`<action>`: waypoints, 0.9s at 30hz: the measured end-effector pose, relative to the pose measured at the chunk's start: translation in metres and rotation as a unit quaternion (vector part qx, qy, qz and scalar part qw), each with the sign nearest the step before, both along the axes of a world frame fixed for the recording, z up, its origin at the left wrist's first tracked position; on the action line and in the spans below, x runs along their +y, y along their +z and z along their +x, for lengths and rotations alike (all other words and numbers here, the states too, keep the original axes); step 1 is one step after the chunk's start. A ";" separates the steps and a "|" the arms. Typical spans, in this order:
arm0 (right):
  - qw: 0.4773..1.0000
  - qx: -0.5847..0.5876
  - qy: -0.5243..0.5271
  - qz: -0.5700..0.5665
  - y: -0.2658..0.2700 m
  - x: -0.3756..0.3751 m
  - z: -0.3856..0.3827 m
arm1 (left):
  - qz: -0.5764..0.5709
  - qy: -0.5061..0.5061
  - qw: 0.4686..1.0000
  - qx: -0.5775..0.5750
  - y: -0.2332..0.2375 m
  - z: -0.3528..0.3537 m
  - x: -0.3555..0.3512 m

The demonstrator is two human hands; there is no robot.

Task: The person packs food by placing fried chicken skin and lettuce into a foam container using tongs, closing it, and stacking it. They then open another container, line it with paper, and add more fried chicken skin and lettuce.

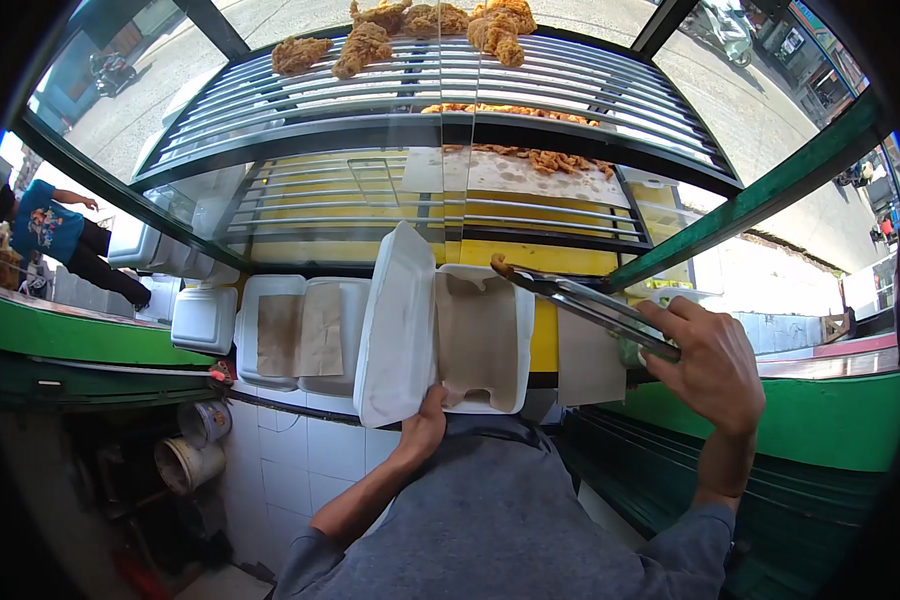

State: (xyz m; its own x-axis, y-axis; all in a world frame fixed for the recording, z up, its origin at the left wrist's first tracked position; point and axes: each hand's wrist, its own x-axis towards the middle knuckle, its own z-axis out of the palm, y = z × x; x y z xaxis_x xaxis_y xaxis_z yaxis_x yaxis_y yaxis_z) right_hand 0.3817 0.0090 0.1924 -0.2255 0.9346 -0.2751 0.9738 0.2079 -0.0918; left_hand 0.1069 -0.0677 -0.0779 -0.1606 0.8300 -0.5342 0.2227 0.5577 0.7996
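My left hand (426, 425) grips the near edge of an opened white foam food box (398, 330), its lid tilted up on the left. Brown paper (477, 335) lines the box's right half. My right hand (705, 355) is closed around metal tongs (600, 310), which point left over the box's far right corner. At their tips is a small brown fried piece (501, 265), apparently chicken. Below the tongs lies a sheet of brown paper (592, 360).
Another open foam box (255, 368) with brown paper stands at left, beside a closed foam box (204, 319). A glass display case holds fried chicken (362, 48) on its upper rack (320, 100) and smaller fried pieces (550, 162) lower down. A person (65, 235) stands beyond the left side.
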 end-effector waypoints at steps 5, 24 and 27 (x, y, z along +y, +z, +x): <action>0.998 0.048 0.031 0.012 -0.002 -0.006 0.006 | 0.024 -0.010 0.999 -0.024 0.006 -0.001 -0.001; 0.980 -0.143 -0.032 0.132 -0.035 0.061 -0.021 | 0.018 0.027 0.996 -0.082 -0.017 -0.008 -0.002; 0.993 -0.078 -0.023 0.083 -0.004 0.023 -0.019 | 0.018 -0.029 0.999 -0.003 0.002 -0.005 0.000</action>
